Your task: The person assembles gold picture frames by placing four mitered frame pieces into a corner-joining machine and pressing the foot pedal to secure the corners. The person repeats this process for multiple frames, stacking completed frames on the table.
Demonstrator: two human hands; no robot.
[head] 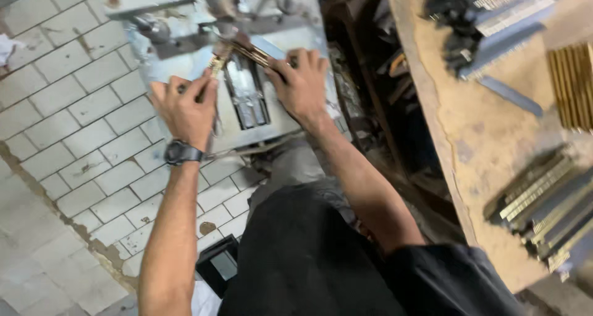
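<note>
A grey metal machine point(278, 115) stands on the tiled floor in front of me, with a slotted channel point(246, 96) down its middle. My left hand point(185, 106), with a black watch on the wrist, pinches a small brass-coloured piece point(215, 64) at the channel's left side. My right hand point(301, 84) grips a thin brass-coloured strip point(254, 53) that runs toward the machine's head. Both hands rest on the machine's plate.
A worn wooden bench point(488, 137) stands to the right, carrying several stacks of grey and brass-coloured strips point(543, 198). A dark gap with clutter point(383, 87) lies between machine and bench. White floor tiles point(74, 106) spread left. A small dark box point(219, 263) sits by my knee.
</note>
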